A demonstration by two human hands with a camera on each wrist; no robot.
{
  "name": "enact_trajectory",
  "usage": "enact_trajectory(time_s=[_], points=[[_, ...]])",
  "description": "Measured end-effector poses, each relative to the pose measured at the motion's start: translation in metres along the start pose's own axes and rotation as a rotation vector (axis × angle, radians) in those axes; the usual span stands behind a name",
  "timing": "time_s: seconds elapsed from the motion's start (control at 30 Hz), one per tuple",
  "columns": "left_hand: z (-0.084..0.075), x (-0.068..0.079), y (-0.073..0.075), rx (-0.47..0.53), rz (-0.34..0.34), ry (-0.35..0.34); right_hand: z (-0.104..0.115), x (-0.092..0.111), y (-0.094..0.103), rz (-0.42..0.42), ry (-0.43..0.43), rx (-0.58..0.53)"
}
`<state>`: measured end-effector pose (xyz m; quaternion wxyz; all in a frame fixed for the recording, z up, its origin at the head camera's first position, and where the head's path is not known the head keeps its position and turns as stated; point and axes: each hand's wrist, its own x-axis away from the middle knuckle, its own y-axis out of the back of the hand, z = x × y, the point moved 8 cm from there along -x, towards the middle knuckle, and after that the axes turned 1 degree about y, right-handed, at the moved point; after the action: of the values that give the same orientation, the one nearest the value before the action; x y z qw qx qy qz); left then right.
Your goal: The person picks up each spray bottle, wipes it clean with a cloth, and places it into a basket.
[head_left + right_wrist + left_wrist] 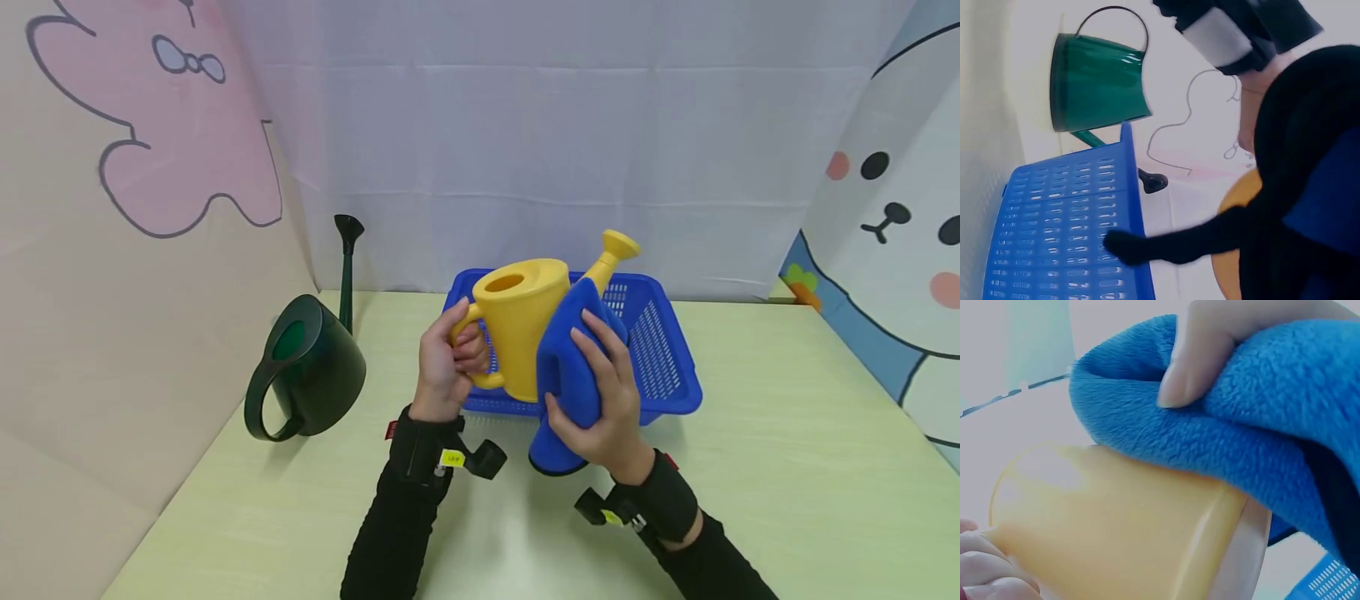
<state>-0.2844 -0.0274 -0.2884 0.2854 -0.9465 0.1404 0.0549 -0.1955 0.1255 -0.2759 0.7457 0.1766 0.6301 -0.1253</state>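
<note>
My left hand [447, 364] grips the handle of a yellow watering can [519, 325], which is held up in front of a blue basket. In my right hand [611, 400] is a folded blue cloth [572, 367] with a dark edge, pressed against the can's spout side. The spout's flared rose [620, 244] sticks out above the cloth. In the left wrist view the plush cloth [1141, 428] touches the yellow can [1110, 519], and a fingertip of the right hand presses into its fold. The right wrist view shows the cloth mostly as a dark shape.
The blue perforated basket [663, 358] stands on the pale table [787, 433] behind the can. A dark green watering can [322, 375] stands to the left, its spout pointing up toward the back. White curtain [480, 150] hangs behind, with printed cartoon panels at both sides.
</note>
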Motion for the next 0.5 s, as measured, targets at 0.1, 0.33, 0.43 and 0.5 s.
enact_trajectory(time_s=[0.1, 0.33, 0.43, 0.5], points=[[0.000, -0.001, 0.002, 0.014, 0.000, 0.014, -0.006, -0.001, 0.002, 0.007, -0.039, -0.042], [0.004, -0.005, 0.004, 0.047, -0.003, 0.035, -0.001, 0.000, -0.005, 0.046, 0.018, 0.061], [0.005, -0.007, 0.004, 0.042, 0.002, 0.033, 0.009, 0.002, -0.012, 0.067, 0.122, 0.162], [0.005, -0.008, 0.003, 0.036, 0.008, 0.030, 0.016, 0.004, -0.018, 0.100, 0.195, 0.218]])
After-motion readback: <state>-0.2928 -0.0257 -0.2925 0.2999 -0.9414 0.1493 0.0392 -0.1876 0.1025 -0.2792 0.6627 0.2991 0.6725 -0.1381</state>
